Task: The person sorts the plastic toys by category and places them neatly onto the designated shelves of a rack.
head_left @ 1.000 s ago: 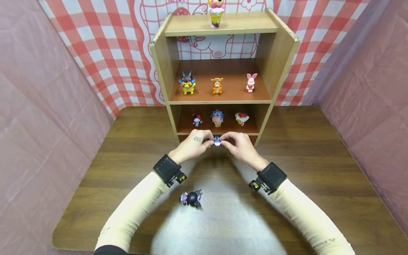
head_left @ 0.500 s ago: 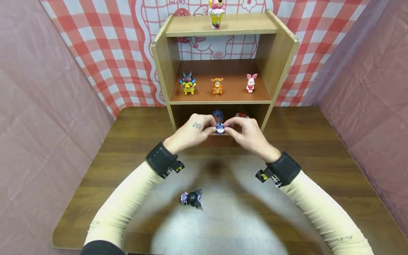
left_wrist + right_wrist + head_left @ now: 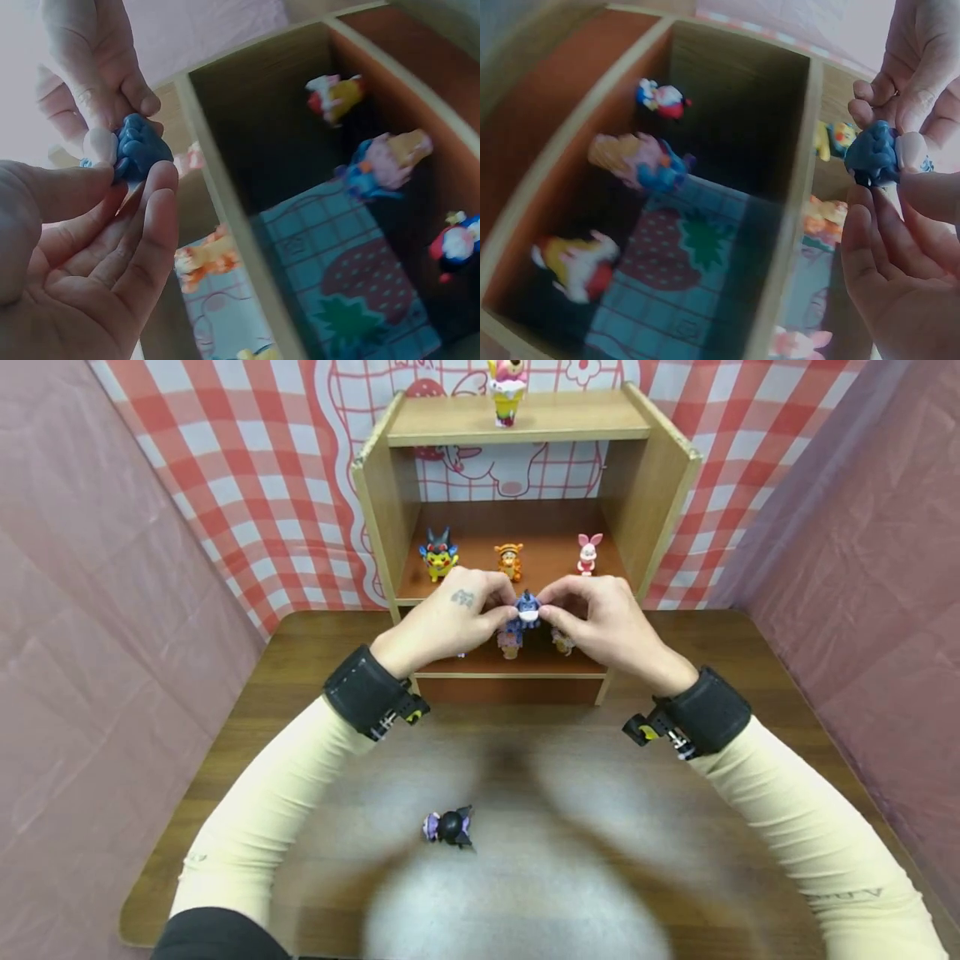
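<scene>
A small blue donkey figurine with a white muzzle is pinched from both sides, in front of the shelf unit. My left hand grips its left side between thumb and fingers; my right hand does the same on its right. The left wrist view shows the blue figurine in the fingertips, apart from the shelf boards. Just behind it in the head view, a blue and pink figurine on the lower shelf is partly hidden. The figurines either side of that one are mostly covered by my hands.
On the middle shelf stand a yellow figurine with a dark hood, an orange tiger and a pink piglet. A sundae-like figurine tops the unit. A black and purple figurine lies on the table.
Both hands have raised the blue donkey figurine from near the unit's base to about the middle shelf's front edge, shifting slightly right. The black and purple figurine has stayed put.
</scene>
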Available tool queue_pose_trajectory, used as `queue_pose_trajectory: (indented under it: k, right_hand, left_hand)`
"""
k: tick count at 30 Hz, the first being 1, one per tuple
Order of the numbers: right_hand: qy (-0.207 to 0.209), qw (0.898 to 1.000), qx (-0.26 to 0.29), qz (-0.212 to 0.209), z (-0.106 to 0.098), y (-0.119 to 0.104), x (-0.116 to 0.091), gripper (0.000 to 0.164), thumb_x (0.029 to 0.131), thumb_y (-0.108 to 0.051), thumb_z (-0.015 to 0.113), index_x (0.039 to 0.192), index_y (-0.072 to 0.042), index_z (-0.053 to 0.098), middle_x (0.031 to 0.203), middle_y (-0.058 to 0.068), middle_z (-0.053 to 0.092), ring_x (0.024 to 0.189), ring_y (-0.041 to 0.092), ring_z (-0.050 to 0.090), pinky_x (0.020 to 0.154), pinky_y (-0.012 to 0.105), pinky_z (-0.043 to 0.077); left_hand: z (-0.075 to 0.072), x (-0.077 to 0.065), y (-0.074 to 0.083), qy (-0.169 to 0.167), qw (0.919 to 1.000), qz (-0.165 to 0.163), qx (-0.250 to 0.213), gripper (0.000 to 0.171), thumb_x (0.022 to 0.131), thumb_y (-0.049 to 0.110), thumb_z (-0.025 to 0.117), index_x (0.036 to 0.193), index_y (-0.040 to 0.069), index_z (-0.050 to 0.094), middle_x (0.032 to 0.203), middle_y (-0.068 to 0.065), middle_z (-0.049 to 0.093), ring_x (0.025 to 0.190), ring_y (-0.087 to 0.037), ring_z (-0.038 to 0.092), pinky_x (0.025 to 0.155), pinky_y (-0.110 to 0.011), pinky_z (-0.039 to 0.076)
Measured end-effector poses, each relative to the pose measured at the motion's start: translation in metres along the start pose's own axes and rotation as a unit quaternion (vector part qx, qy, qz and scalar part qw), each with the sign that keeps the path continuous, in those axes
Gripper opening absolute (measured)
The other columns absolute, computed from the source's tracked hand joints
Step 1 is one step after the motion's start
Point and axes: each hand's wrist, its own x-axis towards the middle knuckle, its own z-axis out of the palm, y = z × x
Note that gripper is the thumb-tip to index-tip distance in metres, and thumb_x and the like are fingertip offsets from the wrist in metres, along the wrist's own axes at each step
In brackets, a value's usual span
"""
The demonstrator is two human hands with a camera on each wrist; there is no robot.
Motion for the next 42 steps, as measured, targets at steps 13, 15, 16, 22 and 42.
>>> queue_pose_trajectory:
  k: [13,15,16,22,42]
  right_hand:
    - [-0.039,0.994,-0.094,0.033,-0.051,-0.028,0.05,0.013,0.097,-0.013,0.068,0.102,-0.003,0.075,0.097,0.013,0.077,0.072,0.007,0.063,0.063,0.013,0.043]
    - [-0.05,0.992,-0.108,0.048,-0.06,-0.032,0.059,0.015,0.098,-0.014,0.067,0.104,-0.003,0.075,0.1,0.015,0.077,0.07,0.005,0.062,0.062,0.014,0.042]
    - [-0.054,0.99,-0.116,0.054,-0.064,-0.034,0.063,0.016,0.099,-0.015,0.067,0.105,-0.003,0.075,0.101,0.015,0.076,0.069,0.004,0.061,0.061,0.014,0.042]
    - [-0.067,0.977,-0.188,0.071,-0.084,-0.038,0.093,0.02,0.098,-0.017,0.065,0.106,-0.003,0.076,0.1,0.014,0.076,0.068,-0.001,0.055,0.062,0.016,0.041]
    - [-0.075,0.954,-0.275,0.095,-0.118,-0.03,0.155,0.028,0.1,-0.014,0.056,0.113,0.007,0.07,0.101,0.02,0.067,0.076,0.015,0.049,0.065,0.023,0.037]
  left_hand:
    - [-0.048,0.04,0.022,-0.006,0.9996,-0.027,0.009,0.013,0.101,0.015,0.064,0.099,0.005,0.07,0.091,-0.006,0.076,0.076,-0.012,0.065,0.067,-0.023,0.048]
    - [-0.054,0.049,0.025,-0.008,0.9991,-0.037,0.017,0.013,0.101,0.016,0.063,0.101,0.005,0.07,0.092,-0.005,0.075,0.076,-0.011,0.065,0.069,-0.022,0.049]
    - [-0.057,0.053,0.027,-0.01,0.9988,-0.044,0.019,0.014,0.101,0.016,0.063,0.102,0.005,0.07,0.092,-0.005,0.074,0.077,-0.011,0.065,0.07,-0.022,0.05]
    - [-0.072,0.08,0.034,-0.003,0.997,-0.072,0.029,0.015,0.102,0.018,0.063,0.105,0.005,0.069,0.091,-0.003,0.073,0.082,-0.013,0.069,0.075,-0.019,0.051]
    - [-0.089,0.148,0.035,0.096,0.9845,-0.081,0.122,0.012,0.101,0.02,0.059,0.095,0.016,0.068,0.086,0.013,0.055,0.084,-0.002,0.05,0.076,-0.019,0.04]
